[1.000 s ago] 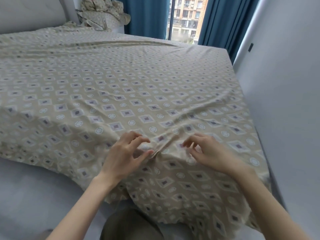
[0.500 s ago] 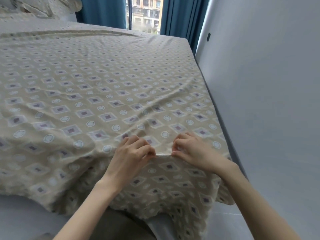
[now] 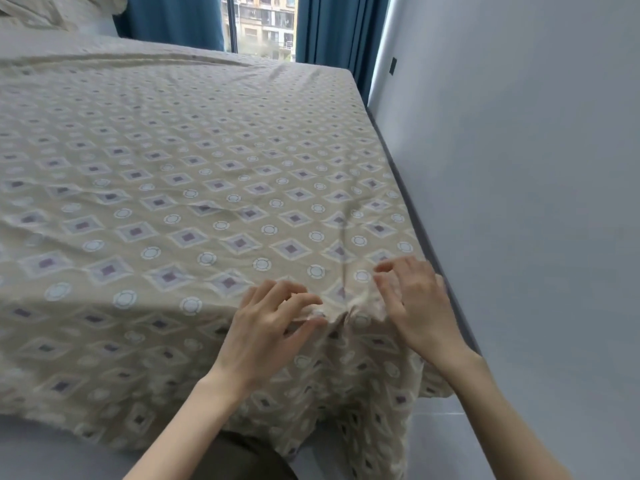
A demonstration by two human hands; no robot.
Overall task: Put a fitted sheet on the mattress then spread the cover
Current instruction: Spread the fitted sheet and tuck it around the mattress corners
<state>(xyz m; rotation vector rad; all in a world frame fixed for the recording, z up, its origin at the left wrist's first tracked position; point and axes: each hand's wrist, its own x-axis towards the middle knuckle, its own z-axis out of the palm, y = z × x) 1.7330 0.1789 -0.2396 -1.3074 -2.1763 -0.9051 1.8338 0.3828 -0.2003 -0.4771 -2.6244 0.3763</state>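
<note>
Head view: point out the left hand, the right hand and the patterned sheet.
left hand (image 3: pixel 266 327), head view, back of the hand.
right hand (image 3: pixel 417 306), head view, back of the hand.
patterned sheet (image 3: pixel 207 188), head view, flat middle of its top.

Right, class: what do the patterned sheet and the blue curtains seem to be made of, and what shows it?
Patterned sheet: thin woven cloth, probably cotton, matte; it wrinkles and drapes limply. Blue curtains: thicker-looking fabric, matte, hanging in deep vertical folds; fibre unclear.
</note>
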